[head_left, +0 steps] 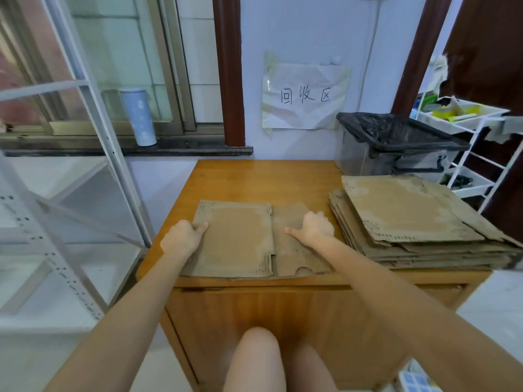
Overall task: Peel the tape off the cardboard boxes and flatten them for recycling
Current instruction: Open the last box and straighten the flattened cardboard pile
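Flattened cardboard box (237,239) lies on bench (254,179), just left of flattened stack (410,222). Left hand (184,236) grips its left edge, thumb on top. Right hand (314,226) presses its right part, fingers curled, thumb out.

Pale wall (311,29) filling upper centre, paper sign (305,96) hanging on it; sliding window (113,60) sitting upper left above dark sill (127,149); white metal shelving (70,193) standing left; wooden cabinet (254,315) occupying centre; white wire rack (469,154) standing right; dark door frame (229,69) running down upper centre
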Available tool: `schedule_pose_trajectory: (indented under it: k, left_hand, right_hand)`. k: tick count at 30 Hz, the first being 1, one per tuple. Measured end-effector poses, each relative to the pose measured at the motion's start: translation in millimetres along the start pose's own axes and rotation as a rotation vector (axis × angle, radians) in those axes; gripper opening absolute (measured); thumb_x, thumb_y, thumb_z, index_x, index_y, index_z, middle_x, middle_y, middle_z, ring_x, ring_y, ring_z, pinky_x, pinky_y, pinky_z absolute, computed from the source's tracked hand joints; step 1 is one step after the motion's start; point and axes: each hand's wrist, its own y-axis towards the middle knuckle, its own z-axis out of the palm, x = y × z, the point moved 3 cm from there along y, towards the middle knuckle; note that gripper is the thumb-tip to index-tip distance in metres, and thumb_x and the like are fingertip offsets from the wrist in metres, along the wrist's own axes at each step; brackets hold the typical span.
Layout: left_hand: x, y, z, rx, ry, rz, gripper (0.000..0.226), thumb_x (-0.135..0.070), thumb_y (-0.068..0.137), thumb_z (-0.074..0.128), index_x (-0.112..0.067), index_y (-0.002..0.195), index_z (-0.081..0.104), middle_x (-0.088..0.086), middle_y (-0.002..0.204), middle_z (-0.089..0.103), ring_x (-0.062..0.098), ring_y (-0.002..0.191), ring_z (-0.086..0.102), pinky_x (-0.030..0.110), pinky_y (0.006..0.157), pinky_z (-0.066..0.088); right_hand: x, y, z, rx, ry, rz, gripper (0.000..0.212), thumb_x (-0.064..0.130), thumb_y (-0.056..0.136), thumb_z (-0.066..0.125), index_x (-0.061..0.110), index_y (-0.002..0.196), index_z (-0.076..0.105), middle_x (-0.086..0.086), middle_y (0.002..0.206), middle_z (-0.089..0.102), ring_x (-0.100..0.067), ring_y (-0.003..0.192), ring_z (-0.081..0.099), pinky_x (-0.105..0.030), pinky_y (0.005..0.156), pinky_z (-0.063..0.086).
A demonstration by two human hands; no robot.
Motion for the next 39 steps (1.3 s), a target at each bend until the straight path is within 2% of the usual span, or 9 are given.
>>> schedule_pose_trajectory:
  k: [5,7,10,15,20,26,32,36,39]
  left_hand:
    - [-16,-6,16,-0.222,0.433,0.246,0.035,-0.032,0.098,0.046,-0.006,0.122,0.049,0.016,0.126,0.049,0.032,0.116,0.046,0.038,0.090,0.041]
    - [-29,-10,30,-0.136,0.416,0.452,0.042,-0.035,0.099,0.040,-0.015,0.136,0.044,0.011,0.144,0.040,0.029,0.130,0.038,0.039,0.102,0.033]
    - [-42,-19,54,0.122,0.356,0.534,0.056,-0.057,0.098,0.023,-0.035,0.150,0.026,-0.002,0.160,0.014,0.020,0.148,0.007,0.043,0.119,0.005]
    - [-41,-21,63,0.177,0.451,0.480,0.062,-0.065,0.095,0.016,-0.040,0.151,0.010,-0.004,0.161,0.002,0.021,0.148,-0.004,0.048,0.118,-0.003]
    - [-43,-25,63,0.164,0.465,0.441,0.060,-0.063,0.096,0.014,-0.041,0.151,0.010,-0.004,0.161,0.003,0.023,0.148,-0.004,0.049,0.118,-0.002]
    - [-42,-26,61,0.142,0.460,0.442,0.055,-0.058,0.098,0.015,-0.041,0.151,0.011,-0.004,0.161,0.006,0.023,0.148,0.000,0.048,0.119,0.000]
    - [-36,-28,55,0.056,0.386,0.329,0.056,-0.054,0.099,0.020,-0.032,0.150,0.025,0.006,0.160,0.016,0.025,0.147,0.009,0.043,0.119,0.005]
    - [-19,-30,43,-0.004,0.422,0.103,0.060,-0.057,0.097,0.022,-0.023,0.145,0.033,0.026,0.155,0.016,0.040,0.143,0.012,0.047,0.116,0.013]
    - [-10,-36,36,-0.038,0.501,0.056,0.061,-0.061,0.096,0.020,-0.027,0.145,0.034,0.028,0.145,0.031,0.041,0.133,0.031,0.044,0.108,0.026]
  right_hand:
    - [21,-9,8,-0.138,-0.218,-0.391,0.041,0.029,0.100,0.041,0.012,0.138,0.044,-0.014,0.150,0.026,-0.030,0.135,0.028,-0.042,0.104,0.032]
    - [27,-12,22,-0.084,-0.146,-0.564,0.047,0.017,0.102,0.033,0.021,0.149,0.029,-0.006,0.158,0.019,-0.024,0.145,0.015,-0.042,0.113,0.021]
    - [30,-14,32,0.096,-0.039,-0.579,0.047,0.035,0.105,0.019,0.029,0.151,0.021,0.003,0.160,0.014,-0.016,0.148,0.004,-0.039,0.119,0.005]
    - [30,-15,39,0.184,-0.143,-0.553,0.072,0.067,0.093,0.019,0.029,0.153,0.008,0.003,0.161,-0.002,-0.016,0.147,-0.009,-0.042,0.119,-0.005]
    - [43,-20,33,0.205,-0.288,-0.545,0.074,0.063,0.096,0.018,0.020,0.154,0.004,-0.004,0.161,-0.006,-0.018,0.147,-0.010,-0.048,0.118,-0.003]
    - [49,-40,38,0.254,-0.158,-0.520,0.100,0.079,0.084,0.022,0.011,0.153,-0.003,-0.005,0.160,-0.011,-0.017,0.147,-0.011,-0.050,0.118,-0.004]
    - [40,-45,39,0.195,-0.125,-0.547,0.084,0.068,0.092,0.021,0.014,0.153,0.001,-0.008,0.160,-0.011,-0.018,0.147,-0.013,-0.049,0.118,-0.006]
    - [34,-47,30,0.048,-0.119,-0.331,0.097,0.079,0.083,0.029,0.010,0.150,0.021,-0.019,0.159,-0.002,-0.034,0.147,-0.002,-0.058,0.116,0.004]
    - [26,-50,24,0.117,-0.135,-0.060,0.118,0.089,0.071,0.034,0.004,0.151,0.014,-0.026,0.157,0.003,-0.046,0.143,0.006,-0.058,0.114,0.012]
